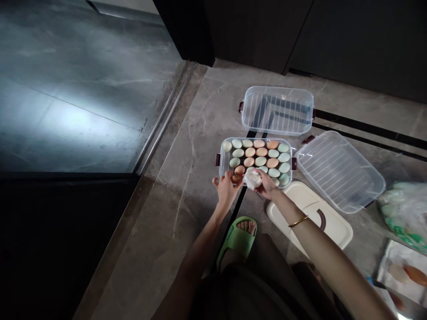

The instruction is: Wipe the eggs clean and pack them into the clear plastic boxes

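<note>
A clear plastic box (221, 165) on the floor holds rows of brown and pale green eggs (261, 151). At its near left corner my left hand (227, 190) has its fingers closed around a brown egg (236, 178), which is partly hidden by them. Crumpled white tissue (252, 178) is in my right hand (266, 185), held over the near edge of the box. The tissue and fingers cover some eggs in the nearest row; whether anything is wrapped inside the tissue cannot be seen.
Behind the box sits another clear container (278, 111), with a tilted third one (342, 173) to the right. A cream lid (336, 229) lies under my right forearm. Farther right are a plastic bag (405, 209) and a tray with eggs (393, 255). My green slipper (242, 242) is close by.
</note>
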Demonstrator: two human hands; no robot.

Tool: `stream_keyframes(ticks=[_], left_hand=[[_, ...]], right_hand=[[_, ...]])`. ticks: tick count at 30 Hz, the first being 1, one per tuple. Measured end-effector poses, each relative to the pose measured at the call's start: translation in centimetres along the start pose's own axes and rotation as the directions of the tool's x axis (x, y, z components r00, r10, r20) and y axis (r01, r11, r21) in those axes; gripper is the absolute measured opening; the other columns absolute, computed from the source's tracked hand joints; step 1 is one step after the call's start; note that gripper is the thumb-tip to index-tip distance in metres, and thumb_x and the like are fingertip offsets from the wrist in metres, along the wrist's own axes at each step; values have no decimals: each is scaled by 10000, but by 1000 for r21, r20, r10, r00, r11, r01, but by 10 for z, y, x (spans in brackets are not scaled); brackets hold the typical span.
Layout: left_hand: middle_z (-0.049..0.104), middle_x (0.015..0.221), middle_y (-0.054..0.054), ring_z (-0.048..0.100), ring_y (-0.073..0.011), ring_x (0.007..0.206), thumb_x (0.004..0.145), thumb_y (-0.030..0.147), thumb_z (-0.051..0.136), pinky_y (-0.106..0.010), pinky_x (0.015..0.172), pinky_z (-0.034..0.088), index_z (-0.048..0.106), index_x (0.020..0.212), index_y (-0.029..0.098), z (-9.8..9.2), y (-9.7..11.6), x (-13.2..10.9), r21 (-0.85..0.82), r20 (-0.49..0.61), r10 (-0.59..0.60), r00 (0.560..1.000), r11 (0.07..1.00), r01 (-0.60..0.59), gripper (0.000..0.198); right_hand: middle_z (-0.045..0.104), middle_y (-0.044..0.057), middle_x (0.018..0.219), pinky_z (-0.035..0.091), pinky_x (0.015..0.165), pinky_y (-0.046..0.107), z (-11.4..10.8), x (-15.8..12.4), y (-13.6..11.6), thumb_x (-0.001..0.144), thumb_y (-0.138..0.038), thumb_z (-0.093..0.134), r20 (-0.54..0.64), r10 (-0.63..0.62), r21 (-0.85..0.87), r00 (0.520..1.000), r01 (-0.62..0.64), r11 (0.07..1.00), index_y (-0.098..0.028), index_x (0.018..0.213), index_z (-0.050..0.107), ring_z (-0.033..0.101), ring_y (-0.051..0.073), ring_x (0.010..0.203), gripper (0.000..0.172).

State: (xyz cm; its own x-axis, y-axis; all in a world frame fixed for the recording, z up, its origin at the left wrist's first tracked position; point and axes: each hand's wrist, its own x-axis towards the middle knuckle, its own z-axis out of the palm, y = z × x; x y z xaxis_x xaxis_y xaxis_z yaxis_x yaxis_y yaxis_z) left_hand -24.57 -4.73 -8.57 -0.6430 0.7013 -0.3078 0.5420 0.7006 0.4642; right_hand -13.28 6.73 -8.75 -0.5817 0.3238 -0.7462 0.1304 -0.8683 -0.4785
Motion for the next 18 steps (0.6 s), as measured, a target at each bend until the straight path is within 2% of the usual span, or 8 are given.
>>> stream_keyframes(ticks=[5,8,11,13,15,18], left_hand=[[724,1057,-91,642,-309,1088,841,381,672,-560,1078,280,474,1222,200,5,8,-2,-52,-16,-46,999,998,45,466],[721,1015,-91,659,-303,1039,846,392,671,-577,1126,234,488,1163,205,11,9,-1,-55,-42,-54,998,997,52,412],[709,974,-68,658,-283,1037,870,392,645,-583,1176,160,490,1114,220,18,7,-1,-61,-67,-21,998,998,17,337],[690,1039,-74,632,-275,1103,886,418,619,-580,1187,156,484,1112,223,21,4,-1,-59,-99,12,995,998,-18,328],[670,1103,-95,596,-282,1170,886,473,606,-568,1187,180,485,1128,210,22,2,-2,-31,-119,42,992,998,-46,378],[668,1136,-121,593,-288,1181,905,519,560,-558,1189,174,497,1177,176,16,1,-4,19,-85,78,993,997,-77,442]], right_hand=[[712,36,751,362,317,203,-1,-3,-2,883,-386,492,-3,16,62,1000,-15,998,-191,900,638,592,142,514,244],[744,61,824,378,316,200,-1,-6,-5,898,-382,466,5,12,69,1000,-12,998,-177,924,654,614,144,526,280],[761,71,872,393,321,201,-3,-10,-7,905,-374,453,10,8,79,1000,-9,997,-179,937,652,639,152,549,281],[764,71,870,393,320,207,-4,-12,-9,906,-363,445,-4,5,79,1000,-4,997,-178,936,651,626,149,527,279],[763,71,850,383,315,213,-5,-15,-10,907,-353,438,-25,8,67,1000,-6,998,-171,944,660,593,142,488,290],[758,74,819,373,319,218,-10,-21,-12,904,-360,444,-46,32,56,998,-29,998,-165,960,675,574,145,481,307]])
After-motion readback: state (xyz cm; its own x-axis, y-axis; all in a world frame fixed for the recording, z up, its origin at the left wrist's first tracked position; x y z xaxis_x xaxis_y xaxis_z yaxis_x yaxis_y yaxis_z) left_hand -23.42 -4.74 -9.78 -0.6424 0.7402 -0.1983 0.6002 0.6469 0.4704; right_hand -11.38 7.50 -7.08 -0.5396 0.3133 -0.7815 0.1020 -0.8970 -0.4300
